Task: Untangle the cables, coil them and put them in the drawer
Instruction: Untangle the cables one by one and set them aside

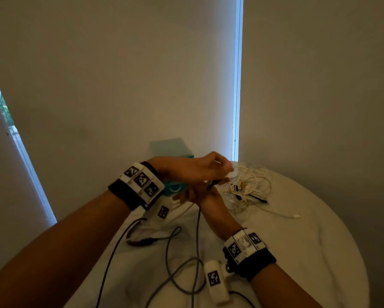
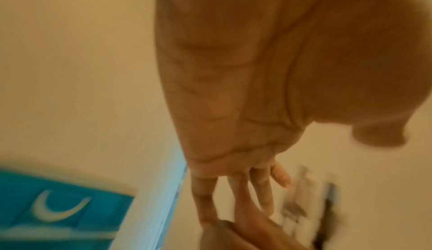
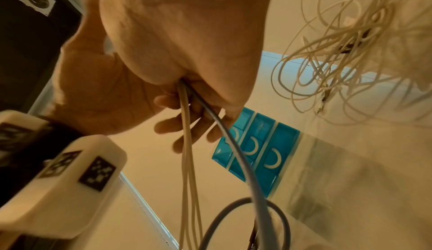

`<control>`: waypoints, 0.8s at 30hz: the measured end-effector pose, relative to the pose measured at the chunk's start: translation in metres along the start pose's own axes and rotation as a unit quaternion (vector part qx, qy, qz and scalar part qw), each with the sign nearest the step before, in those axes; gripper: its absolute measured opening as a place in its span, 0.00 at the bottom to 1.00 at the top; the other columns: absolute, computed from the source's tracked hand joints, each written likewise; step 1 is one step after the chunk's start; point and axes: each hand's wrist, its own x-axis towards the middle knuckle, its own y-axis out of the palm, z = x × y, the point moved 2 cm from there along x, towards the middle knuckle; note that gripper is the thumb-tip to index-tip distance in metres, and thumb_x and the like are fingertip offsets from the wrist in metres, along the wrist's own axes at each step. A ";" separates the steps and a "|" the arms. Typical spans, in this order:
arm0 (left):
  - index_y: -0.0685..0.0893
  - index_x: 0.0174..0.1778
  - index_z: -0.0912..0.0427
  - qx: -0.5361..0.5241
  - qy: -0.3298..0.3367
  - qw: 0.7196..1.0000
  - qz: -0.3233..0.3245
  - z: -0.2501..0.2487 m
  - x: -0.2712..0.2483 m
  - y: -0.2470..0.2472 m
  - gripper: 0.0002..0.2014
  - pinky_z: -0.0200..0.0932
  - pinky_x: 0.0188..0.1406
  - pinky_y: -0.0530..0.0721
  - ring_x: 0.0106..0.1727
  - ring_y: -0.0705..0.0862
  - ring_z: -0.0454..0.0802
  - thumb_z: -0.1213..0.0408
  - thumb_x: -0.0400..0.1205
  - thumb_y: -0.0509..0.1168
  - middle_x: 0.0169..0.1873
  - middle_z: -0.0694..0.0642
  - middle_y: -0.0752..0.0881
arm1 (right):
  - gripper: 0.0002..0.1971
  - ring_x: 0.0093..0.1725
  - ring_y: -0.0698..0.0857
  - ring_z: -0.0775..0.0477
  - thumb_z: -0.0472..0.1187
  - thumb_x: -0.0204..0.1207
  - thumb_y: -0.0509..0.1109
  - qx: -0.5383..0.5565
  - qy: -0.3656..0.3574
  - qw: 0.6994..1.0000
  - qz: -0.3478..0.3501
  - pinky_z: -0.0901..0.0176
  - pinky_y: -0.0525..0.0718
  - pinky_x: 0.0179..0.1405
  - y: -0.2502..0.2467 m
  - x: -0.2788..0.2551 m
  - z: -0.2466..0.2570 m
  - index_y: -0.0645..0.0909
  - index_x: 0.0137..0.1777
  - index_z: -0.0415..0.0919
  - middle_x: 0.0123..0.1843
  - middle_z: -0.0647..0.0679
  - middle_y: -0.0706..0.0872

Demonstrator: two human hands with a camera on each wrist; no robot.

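Head view. Round table (image 1: 320,230) under a rumpled white cloth, set against plain pale blinds. Left hand (image 1: 193,168) crossed over right hand (image 1: 205,196), both above the cloth's far middle. Left fingers bunched at the tips near a thin dark plug end; whether actually pinching it, cannot tell. Right hand partly hidden beneath the left. Grey cable (image 1: 197,230), smooth and round, hanging from the hands and lying in loose loops on the near cloth. Tangle of thin cream-white cables (image 1: 251,185) just right of the hands, wiry overlapping loops, a few dark connectors among them, one white plug end trailing right. Teal plastic drawer unit (image 1: 175,189) behind the left wrist, mostly hidden.

Left wrist view. Blurred. Left palm (image 2: 233,69) creased, fingers (image 2: 264,189) long and nearly straight, tips meeting the other hand at the lower edge. Teal drawer front (image 2: 58,207) with a pale crescent handle, lower left.

Right wrist view. Right hand (image 3: 182,41) closed round two strands: grey cable (image 3: 245,161) and a thinner cream cable (image 3: 187,161), both leaving the fist. Three glossy teal drawer fronts (image 3: 268,148) side by side, each with a crescent pull. Cream tangle (image 3: 350,50) upper right.
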 end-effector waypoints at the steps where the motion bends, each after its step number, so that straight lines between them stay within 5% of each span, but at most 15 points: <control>1: 0.68 0.85 0.44 -0.040 0.002 0.999 -0.022 0.000 -0.002 -0.008 0.33 0.43 0.60 0.88 0.78 0.82 0.49 0.29 0.88 0.54 0.83 0.48 0.75 | 0.23 0.38 0.89 0.35 0.43 0.98 0.51 0.046 0.007 0.999 0.006 0.40 0.91 0.52 0.003 -0.001 0.003 0.80 0.47 0.33 0.35 0.36 0.82; 3: 0.73 0.82 0.47 -0.049 0.002 0.996 -0.074 0.017 -0.004 -0.019 0.25 0.38 0.60 0.85 0.73 0.84 0.43 0.39 0.94 0.49 0.76 0.48 0.82 | 0.26 0.34 0.89 0.41 0.50 0.97 0.50 0.074 0.021 0.996 0.040 0.40 0.92 0.53 0.005 0.002 0.003 0.76 0.40 0.37 0.29 0.41 0.79; 5: 0.80 0.71 0.42 0.042 -0.022 0.997 -0.065 0.046 -0.009 -0.019 0.10 0.40 0.55 0.89 0.61 0.88 0.42 0.54 0.96 0.58 0.66 0.49 0.88 | 0.28 0.33 0.88 0.40 0.54 0.95 0.51 0.072 0.027 0.994 0.074 0.45 0.92 0.51 0.006 -0.003 0.001 0.73 0.36 0.39 0.27 0.41 0.77; 7: 0.85 0.59 0.43 0.169 -0.085 0.981 0.034 0.080 -0.013 -0.008 0.13 0.53 0.59 0.89 0.57 0.87 0.51 0.69 0.90 0.66 0.63 0.58 0.90 | 0.28 0.30 0.85 0.41 0.58 0.92 0.54 0.069 0.032 0.992 0.097 0.49 0.90 0.44 0.009 -0.008 0.006 0.73 0.35 0.40 0.24 0.42 0.75; 9: 0.87 0.63 0.59 0.224 -0.143 0.955 0.133 0.100 -0.017 0.010 0.12 0.59 0.66 0.85 0.59 0.85 0.57 0.75 0.86 0.67 0.65 0.66 0.89 | 0.28 0.29 0.81 0.42 0.59 0.93 0.53 0.059 0.030 0.992 0.112 0.53 0.87 0.38 0.010 -0.009 0.010 0.72 0.36 0.41 0.25 0.42 0.72; 11: 0.83 0.74 0.66 0.234 -0.131 0.950 0.163 0.104 -0.022 0.027 0.18 0.51 0.69 0.82 0.64 0.84 0.57 0.71 0.87 0.71 0.70 0.66 0.86 | 0.27 0.27 0.77 0.45 0.57 0.95 0.51 0.075 0.035 0.989 0.119 0.53 0.87 0.39 0.012 -0.009 0.012 0.73 0.38 0.41 0.26 0.43 0.68; 13: 0.82 0.78 0.62 0.212 -0.118 0.959 0.144 0.105 -0.023 0.036 0.21 0.43 0.67 0.81 0.68 0.85 0.55 0.66 0.88 0.73 0.72 0.62 0.86 | 0.26 0.25 0.73 0.46 0.56 0.95 0.51 0.095 0.027 0.987 0.124 0.49 0.87 0.40 0.013 -0.009 0.012 0.75 0.40 0.41 0.25 0.44 0.65; 16: 0.89 0.64 0.57 0.223 -0.102 0.965 0.096 0.103 -0.030 0.024 0.10 0.42 0.55 0.84 0.56 0.88 0.53 0.67 0.87 0.71 0.57 0.53 0.91 | 0.28 0.25 0.72 0.45 0.56 0.96 0.48 0.104 0.021 0.988 0.112 0.48 0.88 0.40 0.012 -0.010 0.013 0.78 0.44 0.38 0.24 0.44 0.65; 20: 0.94 0.54 0.39 0.214 -0.107 0.971 0.004 0.103 -0.076 -0.031 0.04 0.28 0.45 0.81 0.43 0.85 0.35 0.51 0.85 0.76 0.41 0.35 0.90 | 0.31 0.28 0.75 0.43 0.57 0.95 0.47 0.138 0.024 0.982 0.124 0.45 0.86 0.46 0.017 -0.008 0.024 0.81 0.46 0.35 0.26 0.42 0.68; 24: 0.96 0.52 0.35 0.209 -0.180 0.959 -0.064 0.118 -0.151 -0.099 0.05 0.42 0.50 0.88 0.41 0.90 0.39 0.51 0.82 0.78 0.41 0.35 0.93 | 0.31 0.34 0.85 0.42 0.59 0.91 0.51 0.116 -0.018 0.985 0.126 0.49 0.89 0.49 0.042 0.013 0.051 0.81 0.45 0.32 0.31 0.36 0.80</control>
